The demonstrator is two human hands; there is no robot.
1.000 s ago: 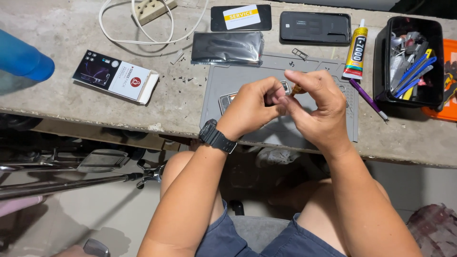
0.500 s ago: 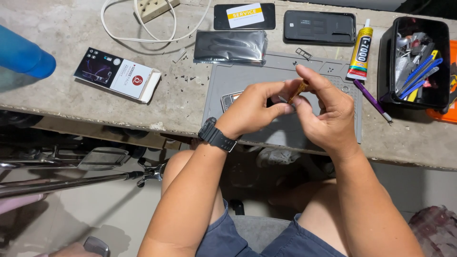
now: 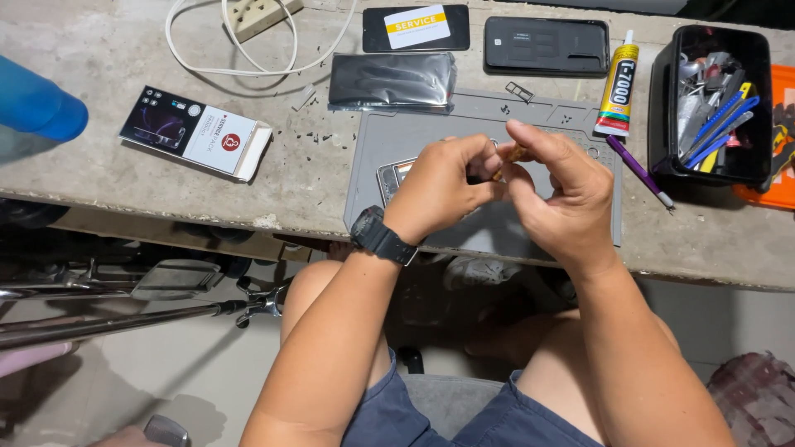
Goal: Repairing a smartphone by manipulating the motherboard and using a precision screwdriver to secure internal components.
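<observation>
Both hands meet above the grey work mat [image 3: 431,141]: the left hand [image 3: 443,186] and right hand [image 3: 563,194] pinch a small orange-tipped tool [image 3: 511,155] between their fingertips, its long axis slanting up-right, the right fingers closer. Beyond lies the glue tube [image 3: 617,83].

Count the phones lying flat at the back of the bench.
2: a phone with a card on it, and a black phone beside the glue tube. Hands may hide another.
</observation>
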